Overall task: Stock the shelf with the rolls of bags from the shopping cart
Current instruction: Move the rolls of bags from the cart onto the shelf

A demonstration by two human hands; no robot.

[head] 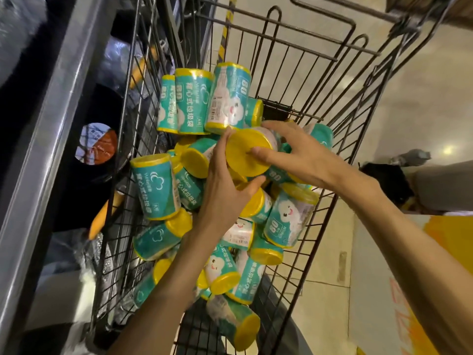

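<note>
I look down into the wire shopping cart (340, 129), which holds a loose pile of rolls of bags (194, 190) — teal-wrapped cylinders with yellow ends, lying at all angles, several standing upright against the far left corner of the basket.

Both of my hands are on one roll (249, 152) at the top centre of the pile, its yellow end face turned toward the camera.

- Right hand (299, 155): the thumb lies across the yellow end face and the fingers curl over the far side of the roll, so the hand grips it.
- Left hand (225, 180): the fingers run up along the left edge of the same roll, and the thumb reaches under its lower edge. The hand cups the roll from the left and below; the thumb also touches the roll lying just beneath.

The held roll is in contact with the pile below it — I cannot tell whether it is lifted clear.

Left of the cart runs a grey metal shelf edge (48, 139), with dark goods behind it, among them a round orange-and-white label (98, 144). A pale tiled floor (422, 80) shows on the right.
</note>
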